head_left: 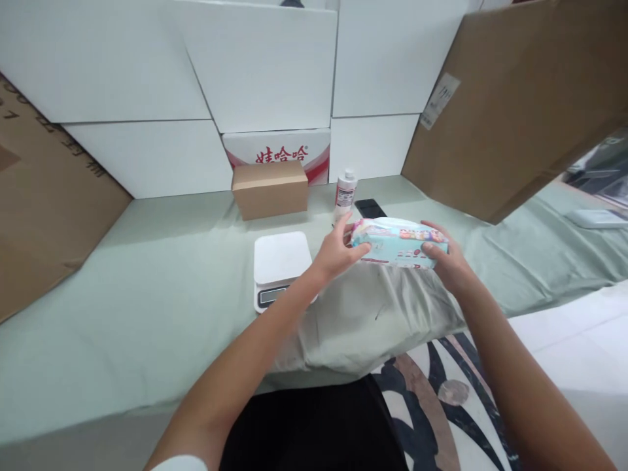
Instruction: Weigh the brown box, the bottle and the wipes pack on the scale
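Forearms reach out; left hand (338, 252) and right hand (449, 261) each pinch one end of the packet (397, 243), its long axis running left-right, just right of the scale (280, 261).

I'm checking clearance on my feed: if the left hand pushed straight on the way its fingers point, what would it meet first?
The left hand already grips the end of the soft pack, so it would press into that first. Past it, the line runs up-right, probably toward the black phone; depth is unclear.
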### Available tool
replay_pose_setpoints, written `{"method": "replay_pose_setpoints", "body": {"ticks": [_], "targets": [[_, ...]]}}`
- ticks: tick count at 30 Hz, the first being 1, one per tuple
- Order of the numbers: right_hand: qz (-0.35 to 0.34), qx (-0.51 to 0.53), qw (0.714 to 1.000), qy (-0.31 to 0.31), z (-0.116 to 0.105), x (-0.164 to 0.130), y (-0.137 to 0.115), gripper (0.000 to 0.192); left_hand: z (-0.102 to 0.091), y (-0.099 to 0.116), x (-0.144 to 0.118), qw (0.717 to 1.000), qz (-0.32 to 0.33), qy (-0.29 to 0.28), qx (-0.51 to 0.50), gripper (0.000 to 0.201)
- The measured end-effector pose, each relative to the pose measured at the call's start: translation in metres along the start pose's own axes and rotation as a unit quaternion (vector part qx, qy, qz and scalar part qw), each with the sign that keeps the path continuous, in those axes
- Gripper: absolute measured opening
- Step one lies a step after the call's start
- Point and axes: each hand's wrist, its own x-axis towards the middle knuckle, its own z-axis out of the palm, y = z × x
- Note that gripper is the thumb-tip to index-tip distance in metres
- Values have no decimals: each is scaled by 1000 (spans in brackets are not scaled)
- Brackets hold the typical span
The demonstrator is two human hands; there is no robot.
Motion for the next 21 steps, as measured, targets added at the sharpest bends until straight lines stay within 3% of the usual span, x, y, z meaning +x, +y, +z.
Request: {"method": "replay_pose_setpoints", "body": {"ticks": [3,6,10,13,16,18,20,21], "targets": [[11,-42,998,52,-42,7,11,90,39,-18,25,999,-42,-17,-21,104],[-8,-96,993,67,-64,9,20,88,63,-41,40,998,-57,-32,-18,110],[-16,-133,991,27,-76,2,31,90,71,-58,39,997,-38,-63,-10,108],[-19,-104,994,33,-78,-8,34,87,62,-48,18,996,-20,-79,45,95],[-92,-139,978,125,-64,-18,21,72,50,-30,-22,989,-5,-43,140,69],[-151,-160,962,163,-39,-24,2,57,46,-25,-56,982,34,-30,182,41],[-183,-141,960,161,-3,-26,-21,44,46,-30,-86,967,84,-92,221,26],[-192,-120,963,149,18,-24,-32,40,48,-35,-97,953,121,-141,241,29]]}}
